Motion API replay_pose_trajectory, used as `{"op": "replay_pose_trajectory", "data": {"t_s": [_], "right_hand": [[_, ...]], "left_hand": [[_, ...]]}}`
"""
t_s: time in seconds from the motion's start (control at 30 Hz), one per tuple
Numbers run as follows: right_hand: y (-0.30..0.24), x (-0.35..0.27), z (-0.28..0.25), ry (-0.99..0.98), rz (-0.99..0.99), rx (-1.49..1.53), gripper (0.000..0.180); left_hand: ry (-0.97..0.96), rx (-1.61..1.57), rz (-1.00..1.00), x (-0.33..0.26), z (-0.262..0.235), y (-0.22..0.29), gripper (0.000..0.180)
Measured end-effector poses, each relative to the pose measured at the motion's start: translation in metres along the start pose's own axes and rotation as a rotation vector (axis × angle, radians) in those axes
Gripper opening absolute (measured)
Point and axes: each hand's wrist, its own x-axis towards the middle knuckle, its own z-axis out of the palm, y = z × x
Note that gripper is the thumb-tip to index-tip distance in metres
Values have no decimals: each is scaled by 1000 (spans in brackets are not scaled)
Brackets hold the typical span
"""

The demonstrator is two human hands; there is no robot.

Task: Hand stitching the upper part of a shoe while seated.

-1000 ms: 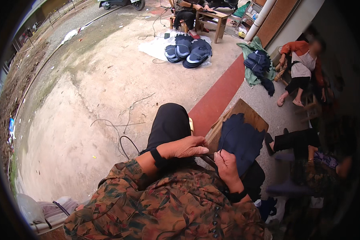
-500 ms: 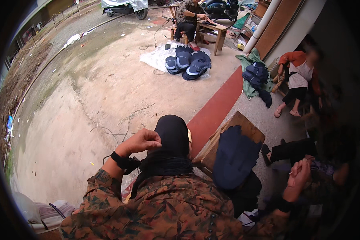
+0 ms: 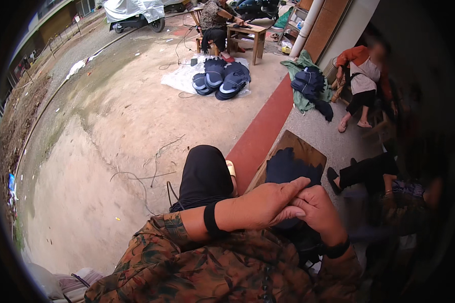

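Observation:
My left hand [image 3: 277,201] and my right hand [image 3: 316,203] meet in front of my body, touching at the fingertips. The fingers of both are closed and pressed together; whatever is between them is too small or hidden to make out. Beneath and just beyond them, a dark navy cloth piece [image 3: 292,167] with a jagged, finger-like far edge lies on a small wooden stool [image 3: 304,146]. My hands cover its near part. Black bands circle both wrists.
Stacked navy cloth pieces [image 3: 233,81] lie on a white plastic sheet [image 3: 179,81] ahead. Another navy pile [image 3: 308,83] rests on green cloth [image 3: 289,64]. One person works at a wooden table [image 3: 247,29]; others sit at the right. Thin wire [image 3: 156,156] lies on the ground.
My left hand has moved right and my right hand left, from far apart to touching over the stool. The view has shifted slightly.

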Motion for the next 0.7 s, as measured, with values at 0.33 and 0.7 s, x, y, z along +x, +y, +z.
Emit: {"op": "replay_pose_trajectory", "data": {"t_s": [0.33, 0.7], "right_hand": [[67, 5, 25, -177, 322, 783, 29], [187, -10, 35, 370, -40, -544, 54]], "left_hand": [[-439, 239, -85, 4, -47, -28, 27], [571, 255, -187, 45, -80, -107, 16]]}}
